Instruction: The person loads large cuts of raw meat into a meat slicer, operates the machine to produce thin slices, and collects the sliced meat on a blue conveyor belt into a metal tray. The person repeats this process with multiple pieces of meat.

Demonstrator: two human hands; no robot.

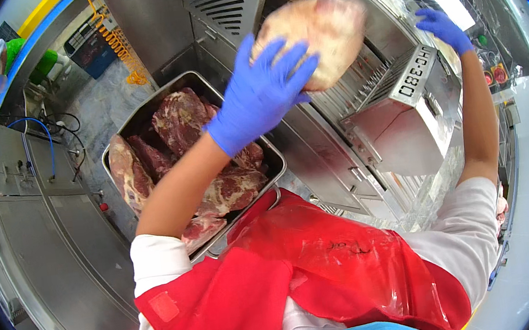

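Note:
My left hand (263,93), in a blue glove, grips a large slab of meat (315,38) by its near left side. Pale fat covers the upper face of the slab, and its far edge is smeared by motion. It is held over the opening of a stainless steel machine (402,110). My right hand (446,28), also blue-gloved, reaches to a plastic-wrapped control panel (490,28). Its fingers are stretched out beside the lit screen (454,8), and nothing shows in them. Whether a fingertip touches the panel, I cannot tell.
A deep steel tub (280,163) with several big cuts of raw meat (181,119) stands to my left. Behind it hangs an orange coiled hose (110,42). A person in green (4,54) works at the far left, near a dark crate (92,51). Red buttons (496,75) sit low on the panel.

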